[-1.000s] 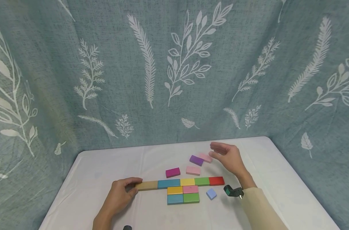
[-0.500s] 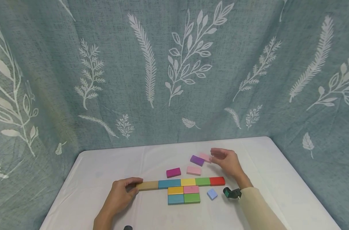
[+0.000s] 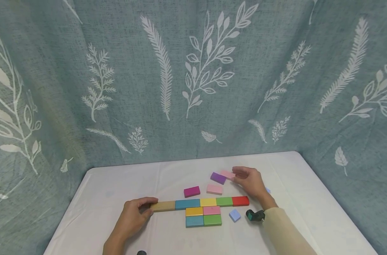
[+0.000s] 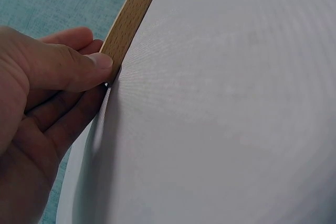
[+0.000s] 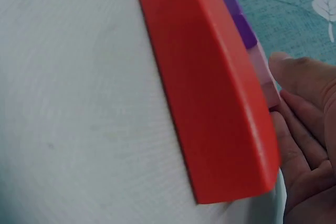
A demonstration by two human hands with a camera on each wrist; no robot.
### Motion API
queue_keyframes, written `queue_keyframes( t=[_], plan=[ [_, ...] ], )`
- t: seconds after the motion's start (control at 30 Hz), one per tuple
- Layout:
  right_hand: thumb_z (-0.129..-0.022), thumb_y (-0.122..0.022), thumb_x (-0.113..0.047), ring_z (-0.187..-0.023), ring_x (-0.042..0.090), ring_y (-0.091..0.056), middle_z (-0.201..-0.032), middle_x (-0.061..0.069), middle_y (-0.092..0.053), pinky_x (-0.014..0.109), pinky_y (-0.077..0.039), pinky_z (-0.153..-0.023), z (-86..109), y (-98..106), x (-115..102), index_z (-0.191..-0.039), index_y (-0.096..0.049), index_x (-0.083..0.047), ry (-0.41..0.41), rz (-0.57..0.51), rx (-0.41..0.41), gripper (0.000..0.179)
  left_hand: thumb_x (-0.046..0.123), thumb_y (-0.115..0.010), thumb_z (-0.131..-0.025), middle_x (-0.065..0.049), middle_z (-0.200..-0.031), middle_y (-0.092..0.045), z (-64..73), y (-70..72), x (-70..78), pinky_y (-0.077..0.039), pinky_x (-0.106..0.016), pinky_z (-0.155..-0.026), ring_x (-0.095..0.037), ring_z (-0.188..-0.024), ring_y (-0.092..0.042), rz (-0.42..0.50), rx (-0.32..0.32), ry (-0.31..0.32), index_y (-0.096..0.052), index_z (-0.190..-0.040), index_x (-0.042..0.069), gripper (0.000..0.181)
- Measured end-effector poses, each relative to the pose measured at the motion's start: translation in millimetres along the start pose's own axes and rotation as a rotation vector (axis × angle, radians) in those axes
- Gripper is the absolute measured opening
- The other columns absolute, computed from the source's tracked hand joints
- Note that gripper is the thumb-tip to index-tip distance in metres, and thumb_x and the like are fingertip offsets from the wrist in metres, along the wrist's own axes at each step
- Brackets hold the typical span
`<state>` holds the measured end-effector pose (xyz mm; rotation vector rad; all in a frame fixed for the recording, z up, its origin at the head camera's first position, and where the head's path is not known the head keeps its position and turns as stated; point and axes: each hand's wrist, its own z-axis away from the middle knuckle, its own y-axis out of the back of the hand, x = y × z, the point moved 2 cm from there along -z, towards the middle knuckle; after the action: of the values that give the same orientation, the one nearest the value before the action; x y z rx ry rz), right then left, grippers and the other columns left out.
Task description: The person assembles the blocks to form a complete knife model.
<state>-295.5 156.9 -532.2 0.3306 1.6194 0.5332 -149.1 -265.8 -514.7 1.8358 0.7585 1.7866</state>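
My left hand pinches the left end of a tan wooden block; the left wrist view shows the thumb pressed against that block. It forms a row with a blue block, a yellow one, a green one and a red one. Farther back, my right hand holds the right end of a pale pink block between thumb and fingers. A purple block lies against it. In the right wrist view the red block partly covers the pink one.
Below the row sit an orange block, a pink block, a blue block and a green block. Loose blocks include a light blue one, a magenta one and another pale pink one. A curtain hangs behind.
My right hand has come down and slightly left to the far pale pink block's right end. A bit of light blue now shows beyond my right wrist. My left hand stays put.
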Motion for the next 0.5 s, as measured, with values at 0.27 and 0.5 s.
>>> queue_keyframes(
  t=[0.27, 0.5],
  plan=[
    [-0.099, -0.08, -0.009, -0.132, 0.032, -0.073, -0.139, 0.009, -0.077, 0.052, -0.059, -0.114, 2.4, -3.8, -6.5, -0.142, -0.073, -0.012, 0.003, 0.068, 0.016, 0.043, -0.009, -0.08, -0.09, -0.006, -0.125, -0.082, -0.8, 1.1, -1.3, -0.057, -0.055, -0.115, -0.033, -0.127, -0.074, -0.005, -0.004, -0.008, -0.083, -0.12, 0.012, 0.036],
    [-0.099, -0.08, -0.01, -0.13, 0.032, -0.074, -0.138, 0.009, -0.077, 0.051, -0.06, -0.113, 2.1, -4.2, -7.3, -0.14, -0.074, -0.012, 0.004, 0.098, 0.044, 0.041, -0.01, -0.079, -0.09, -0.007, -0.125, -0.082, -0.9, 1.2, 0.1, -0.056, -0.055, -0.116, -0.033, -0.128, -0.074, 0.009, -0.01, -0.008, -0.083, -0.12, 0.011, 0.036]
  ],
)
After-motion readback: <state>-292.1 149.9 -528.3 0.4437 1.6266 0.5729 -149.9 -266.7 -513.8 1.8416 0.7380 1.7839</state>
